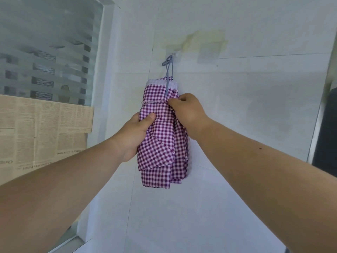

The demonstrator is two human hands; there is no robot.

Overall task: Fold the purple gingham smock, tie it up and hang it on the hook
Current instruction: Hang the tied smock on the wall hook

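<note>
The purple gingham smock (162, 143) hangs folded into a long bundle against the white tiled wall. A grey-blue strap (168, 70) runs from its top up to a clear adhesive hook (175, 55), and a thin tie (153, 102) circles the bundle near the top. My left hand (135, 133) grips the bundle's left side at mid-height, thumb on the front. My right hand (187, 111) pinches the cloth at the right end of the tie.
A second clear adhesive pad (209, 52) sits on the wall right of the hook, below yellowish stains. A frosted window (47, 52) with newspaper (42, 128) taped over its lower part is at the left. A dark object (328, 132) stands at the right edge.
</note>
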